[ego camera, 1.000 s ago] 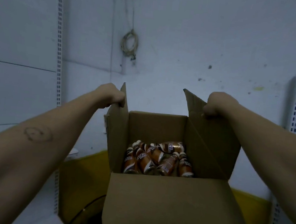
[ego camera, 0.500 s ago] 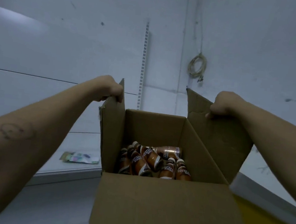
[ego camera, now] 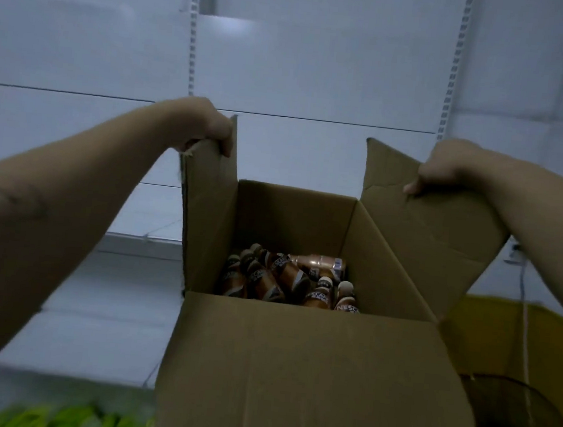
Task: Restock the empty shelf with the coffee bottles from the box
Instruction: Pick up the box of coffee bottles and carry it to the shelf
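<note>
**Coffee bottles not yet unpacked as box is held at bare shelving**

An open cardboard box [ego camera: 292,369] is held by its two side flaps in front of white shelving. The fingers of the left hand [ego camera: 209,125] are clamped over the top edge of the left flap [ego camera: 208,213], and those of the right hand [ego camera: 446,167] are clamped on the upper edge of the right flap [ego camera: 419,233]. The coffee bottles [ego camera: 287,279] are seen jumbled at the bottom of the box, with one paler bottle lying on its side against the far wall. No bottle is held, and none is seen on the white shelf [ego camera: 100,299] just beyond the box to the left.

The task is judged to be at its very start. The box is open and at the shelving, but every visible bottle is left to be lifted out and stood on the shelf. Whether the box's base rests on anything cannot be told. A yellow surface [ego camera: 502,338] is seen to the right, and blurred green items [ego camera: 64,416] at lower left.
</note>
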